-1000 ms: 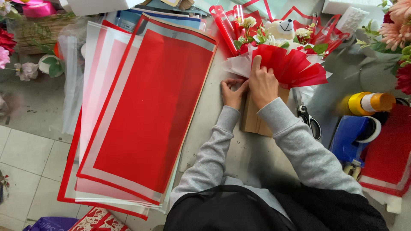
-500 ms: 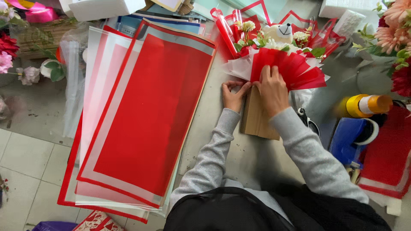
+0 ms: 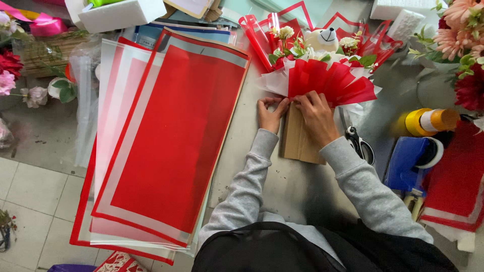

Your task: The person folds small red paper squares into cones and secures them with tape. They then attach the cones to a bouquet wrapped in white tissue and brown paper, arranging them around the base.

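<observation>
A bouquet (image 3: 322,65) lies on the table, wrapped in pleated red and white paper, with small flowers and a white toy bear at its top. Its brown paper base (image 3: 298,138) points toward me. My left hand (image 3: 270,114) pinches the lower left edge of the red pleats. My right hand (image 3: 317,115) lies over the base and presses the pleated red paper where it gathers. The two hands almost touch at the fingertips.
A stack of red and translucent wrapping sheets (image 3: 166,141) covers the table's left half. Scissors (image 3: 359,143) lie beside my right sleeve. Yellow tape rolls (image 3: 428,122) and a blue tape dispenser (image 3: 413,158) sit right. Flowers (image 3: 464,45) stand far right and far left.
Both hands have shifted slightly left along the gathered red pleats. My right hand now lies flatter over the brown base, and the left hand pinches closer to it.
</observation>
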